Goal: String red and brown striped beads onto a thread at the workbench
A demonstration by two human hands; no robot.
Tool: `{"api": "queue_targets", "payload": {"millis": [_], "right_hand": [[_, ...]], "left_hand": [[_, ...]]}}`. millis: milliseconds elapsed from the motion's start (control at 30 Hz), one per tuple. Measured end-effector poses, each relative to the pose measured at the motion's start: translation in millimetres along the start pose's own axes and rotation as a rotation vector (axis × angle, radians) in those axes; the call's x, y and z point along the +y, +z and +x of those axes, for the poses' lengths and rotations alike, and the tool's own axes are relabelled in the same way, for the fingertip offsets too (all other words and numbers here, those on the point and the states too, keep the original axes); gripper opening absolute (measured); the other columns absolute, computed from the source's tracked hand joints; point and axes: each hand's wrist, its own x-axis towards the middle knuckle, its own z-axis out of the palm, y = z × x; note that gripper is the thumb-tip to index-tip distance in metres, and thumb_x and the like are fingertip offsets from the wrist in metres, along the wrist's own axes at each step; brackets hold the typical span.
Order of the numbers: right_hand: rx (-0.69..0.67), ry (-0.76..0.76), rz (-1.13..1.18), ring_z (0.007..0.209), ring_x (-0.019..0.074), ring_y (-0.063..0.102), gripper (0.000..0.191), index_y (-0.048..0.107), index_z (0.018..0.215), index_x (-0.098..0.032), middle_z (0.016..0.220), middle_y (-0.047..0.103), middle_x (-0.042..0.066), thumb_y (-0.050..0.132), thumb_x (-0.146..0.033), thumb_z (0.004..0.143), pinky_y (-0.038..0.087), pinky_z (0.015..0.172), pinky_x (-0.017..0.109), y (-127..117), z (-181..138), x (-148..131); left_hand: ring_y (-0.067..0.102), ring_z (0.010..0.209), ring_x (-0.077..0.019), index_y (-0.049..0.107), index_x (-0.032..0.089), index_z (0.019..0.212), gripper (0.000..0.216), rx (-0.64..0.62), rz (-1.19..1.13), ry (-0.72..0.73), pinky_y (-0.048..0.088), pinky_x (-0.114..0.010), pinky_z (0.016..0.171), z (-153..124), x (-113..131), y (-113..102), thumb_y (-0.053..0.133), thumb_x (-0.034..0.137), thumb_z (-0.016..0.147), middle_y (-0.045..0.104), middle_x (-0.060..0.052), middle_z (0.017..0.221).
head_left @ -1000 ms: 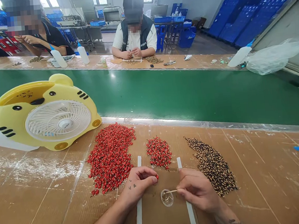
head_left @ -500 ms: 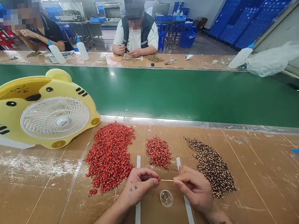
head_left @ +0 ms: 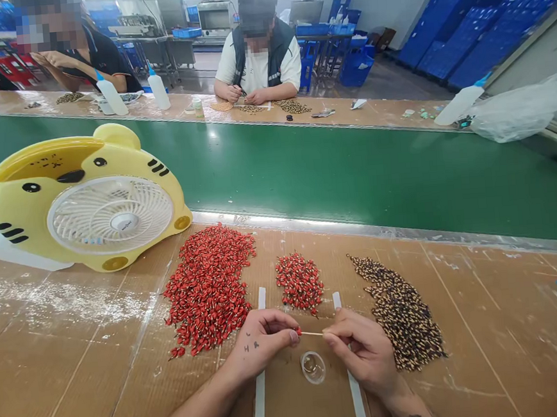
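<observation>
My left hand [head_left: 262, 341] pinches a small red piece [head_left: 298, 330] between thumb and forefinger, just above the cardboard worktop [head_left: 78, 353]. My right hand [head_left: 364, 349] pinches a thin stick [head_left: 311, 334] whose tip touches that red piece. A small clear cup [head_left: 313, 367] of liquid sits below and between the hands. A large heap of red pieces [head_left: 210, 288] lies left of the hands, a smaller red heap [head_left: 300, 282] straight ahead, and a dark brown heap [head_left: 403, 317] to the right.
A yellow tiger-shaped desk fan [head_left: 89, 201] stands at the left. A green conveyor belt [head_left: 353, 177] runs across behind the worktop. Two people work at the far bench with white squeeze bottles [head_left: 158, 92]. A plastic bag [head_left: 516, 112] lies far right.
My right hand lifted the stick out of the clear cup and brought its tip to the red piece held in my left hand. The view shifted slightly.
</observation>
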Motion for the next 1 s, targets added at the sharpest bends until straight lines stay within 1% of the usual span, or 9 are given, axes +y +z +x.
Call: {"api": "queue_targets", "payload": {"millis": [200,367,467,533,600,700,800,867,1000], "right_hand": [[-0.013,0.041,-0.043,0.055,0.0128,0.042,0.027,0.049,0.067,-0.019,0.06,0.044,-0.003,0.056,-0.017,0.093,0.03,0.054,0.025,3.0,-4.4,-0.7],[-0.001,0.011,0.05,0.056,0.0137,0.039,0.032,0.041,0.065,-0.02,0.059,0.037,-0.004,0.048,-0.02,0.096,0.027,0.056,0.026,-4.2,-3.4,-0.7],[-0.182,-0.053,0.043,0.055,0.0141,0.036,0.038,0.034,0.061,-0.02,0.057,0.032,-0.004,0.043,-0.025,0.098,0.026,0.056,0.028,-8.6,3.0,-1.1],[-0.367,-0.068,-0.075,0.056,0.0143,0.038,0.04,0.034,0.06,-0.02,0.057,0.034,-0.004,0.047,-0.029,0.098,0.025,0.056,0.028,-10.7,7.6,-0.8],[-0.426,-0.03,-0.222,0.058,0.0146,0.04,0.043,0.038,0.06,-0.02,0.058,0.039,-0.003,0.051,-0.035,0.097,0.025,0.056,0.028,-15.6,11.8,2.1],[-0.207,0.106,-0.427,0.06,0.0158,0.043,0.044,0.044,0.059,-0.019,0.061,0.046,-0.001,0.047,-0.038,0.099,0.029,0.059,0.029,-35.9,17.0,13.9],[0.074,0.284,-0.606,0.074,0.0198,0.053,0.029,0.06,0.074,-0.019,0.075,0.06,0.004,0.048,-0.03,0.098,0.038,0.071,0.031,-67.8,19.3,29.4],[0.108,0.349,-0.674,0.084,0.0228,0.056,0.018,0.067,0.087,-0.019,0.086,0.066,0.006,0.052,-0.027,0.093,0.041,0.077,0.033,-85.5,18.8,37.8],[-0.025,0.416,-0.722,0.087,0.025,0.056,0.015,0.072,0.087,-0.021,0.086,0.068,0.005,0.057,-0.022,0.088,0.043,0.077,0.034,-95.8,16.2,46.0]], "left_hand": [[0.063,0.063,-0.0127,0.076,0.013,0.072,0.01,0.011,0.006,-0.007,0.046,-0.021,0.062,-0.6,-0.9,-2.3,0.079,0.021,0.067,0.074,-0.003,0.068],[0.061,0.062,-0.0116,0.075,0.013,0.072,0.011,0.025,0.011,-0.015,0.044,-0.02,0.061,-0.4,-0.5,-2.4,0.08,0.022,0.066,0.072,-0.002,0.067],[0.06,0.061,-0.0114,0.074,0.014,0.072,0.01,0.039,0.021,-0.022,0.043,-0.02,0.061,0.1,0.2,-2.3,0.08,0.02,0.066,0.071,-0.001,0.065],[0.06,0.062,-0.0115,0.074,0.014,0.072,0.011,0.034,0.027,-0.021,0.043,-0.02,0.061,0.2,0.2,-2.8,0.08,0.021,0.065,0.071,-0.001,0.066],[0.058,0.061,-0.0111,0.074,0.014,0.073,0.013,0.04,0.035,-0.025,0.042,-0.02,0.061,0.2,-0.9,-4.2,0.08,0.022,0.065,0.07,-0.001,0.065],[0.055,0.059,-0.0106,0.074,0.014,0.075,0.017,0.064,0.049,-0.034,0.039,-0.02,0.059,1.8,-5.8,-8.1,0.081,0.025,0.066,0.068,0.0,0.063],[0.055,0.061,-0.0114,0.074,0.014,0.077,0.019,0.061,0.053,-0.03,0.039,-0.02,0.06,5.2,-12.9,-12.3,0.082,0.027,0.066,0.067,-0.001,0.065],[0.055,0.063,-0.012,0.074,0.014,0.077,0.02,0.056,0.045,-0.028,0.039,-0.02,0.061,7.2,-16.9,-14.0,0.082,0.029,0.066,0.068,-0.002,0.067],[0.056,0.063,-0.0125,0.074,0.014,0.076,0.023,0.047,0.006,-0.034,0.04,-0.02,0.062,8.2,-20.0,-15.1,0.084,0.031,0.065,0.069,-0.002,0.067]]}}
